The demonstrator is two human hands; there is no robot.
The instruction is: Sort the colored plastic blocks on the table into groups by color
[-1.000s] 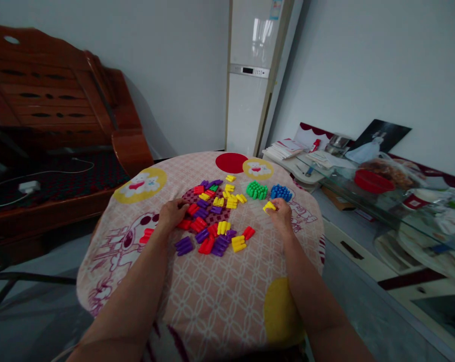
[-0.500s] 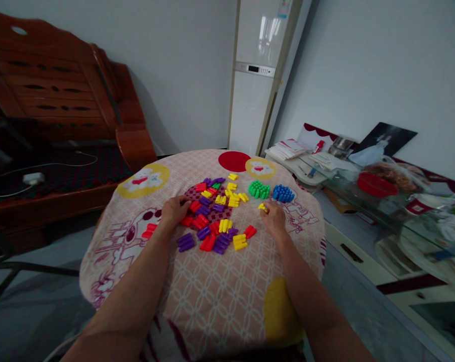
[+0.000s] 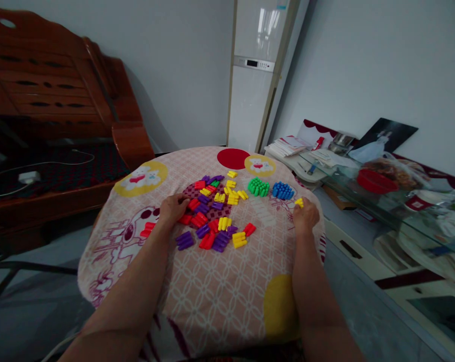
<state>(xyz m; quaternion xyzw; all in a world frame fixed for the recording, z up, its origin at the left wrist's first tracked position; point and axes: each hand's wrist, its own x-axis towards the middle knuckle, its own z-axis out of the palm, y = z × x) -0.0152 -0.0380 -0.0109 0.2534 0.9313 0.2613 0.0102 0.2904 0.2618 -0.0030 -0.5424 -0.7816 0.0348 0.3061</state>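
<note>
At the left, a red ridged plastic piece [image 3: 147, 230] is seen just beside the left forearm [image 3: 137, 281], which is extended forward and slanted inward over the round, cloth-covered worktop [image 3: 212, 286]. The left hand [image 3: 170, 210] is held low at the near-left edge of the scattered pile, with its fingers bent and only narrowly parted beside a red block [image 3: 193, 204]; whether anything is pinched there cannot be told. To its right, red, purple and yellow pieces [image 3: 224, 223] are spread loosely, with a few green ones among them. Farther right, a tight cluster of green pieces [image 3: 258, 186] is set near a similar blue cluster [image 3: 283, 190], apart from the mixed pile.

At the far right, a small yellow ridged plastic piece [image 3: 299, 202] is gripped at the fingertips of the right hand [image 3: 306, 216], near the right side of the worktop. The right forearm [image 3: 317, 291] is stretched forward, with the hand's back turned largely upward. The piece appears light, stiff and not fragile, though its smooth surface may be a little slippery; it would be best taken across its opposite sides, between thumb and forefinger.
</note>
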